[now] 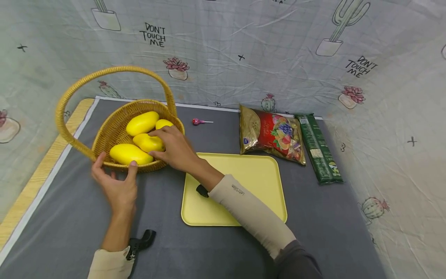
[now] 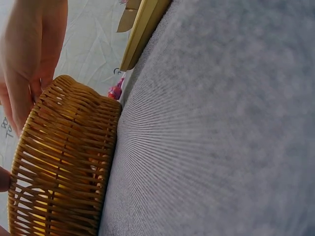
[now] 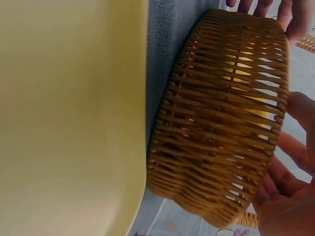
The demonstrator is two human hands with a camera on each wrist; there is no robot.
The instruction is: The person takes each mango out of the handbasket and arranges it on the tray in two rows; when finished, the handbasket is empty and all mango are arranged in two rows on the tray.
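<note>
Right hand [image 1: 175, 149] pinching oval yellow fruit [image 1: 145, 142], left hand [image 1: 117, 188] resting spread fingers on golden wicker basket [image 1: 113, 130], near far left corner of bench [image 1: 37, 182].

Left hand [image 1: 117, 184] touches the basket [image 1: 111, 130] at seven o'clock — right hand [image 1: 177, 149] pinches a yellow fruit [image 1: 145, 142] inside, toward four.

The frame's left shows one golden woven basket [image 1: 115, 131] and four yellow oval fruits [image 1: 143, 123]; the centre, one pink-wrapped lollipop [image 1: 198, 121] and one rectangular yellow tray [image 1: 244, 170]; the right, two glossy plastic packets [image 1: 268, 133].
</note>
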